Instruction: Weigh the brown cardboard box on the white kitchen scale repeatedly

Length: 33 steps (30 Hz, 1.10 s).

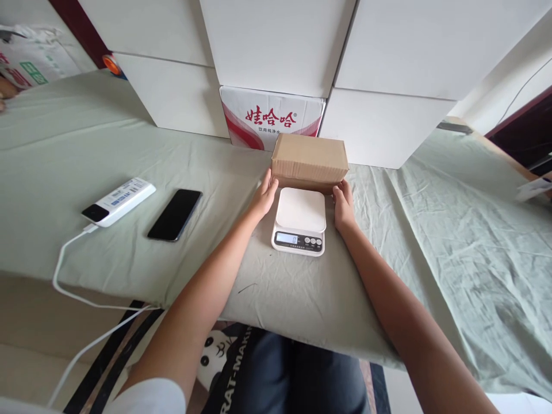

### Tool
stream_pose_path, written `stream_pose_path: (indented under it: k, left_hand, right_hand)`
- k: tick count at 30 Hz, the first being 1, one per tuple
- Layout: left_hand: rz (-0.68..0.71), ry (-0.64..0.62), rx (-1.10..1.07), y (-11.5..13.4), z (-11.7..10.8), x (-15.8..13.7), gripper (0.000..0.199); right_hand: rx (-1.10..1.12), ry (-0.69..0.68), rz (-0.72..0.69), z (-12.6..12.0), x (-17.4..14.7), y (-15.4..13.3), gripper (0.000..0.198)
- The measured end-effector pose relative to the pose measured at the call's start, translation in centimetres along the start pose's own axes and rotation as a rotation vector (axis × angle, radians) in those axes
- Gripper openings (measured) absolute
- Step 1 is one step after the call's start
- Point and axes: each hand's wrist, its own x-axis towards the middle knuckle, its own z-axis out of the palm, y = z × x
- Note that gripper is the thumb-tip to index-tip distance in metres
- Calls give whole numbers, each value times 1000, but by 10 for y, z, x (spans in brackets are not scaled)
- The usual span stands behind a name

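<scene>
Between my two hands is a closed brown cardboard box [309,155], just behind a white kitchen scale [301,211]. My left hand [264,195] presses against the box's left end, and my right hand [344,204] grips its right end. Whether the box rests on the cloth or is slightly raised, I cannot tell. The scale's plate carries nothing, and its lit display seems to read 0. Parts of the fingers on both hands are hidden behind the box.
Behind stand white panels [276,40] and a red-and-white printed carton [271,112]. To the left lie a black phone [175,214] and a white device [119,202] with a cable [60,264]. A green cloth [207,167] covers the surface.
</scene>
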Motion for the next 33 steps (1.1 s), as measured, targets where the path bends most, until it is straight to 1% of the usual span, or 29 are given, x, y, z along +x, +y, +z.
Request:
stream_pose_path:
  k: [6,13,19,23,33]
  left_hand:
    - [20,-20,-18,1,-2,-1,93]
    - [21,-5,-54,8,1,-3,87]
    - [21,1,-61,11,2,-3,87]
    - [18,-22,-45,13,1,-4,86]
    - [13,-6,-44,11,1,-5,89]
  right_hand:
    - [7,-16,-17,1,3,0,52]
    - [78,36,-13,6,5,3,52]
    - [82,19,-10,5,5,2,48]
    - [74,15,-8,5,5,1,47]
    - [100,26,-7,5,6,4,55]
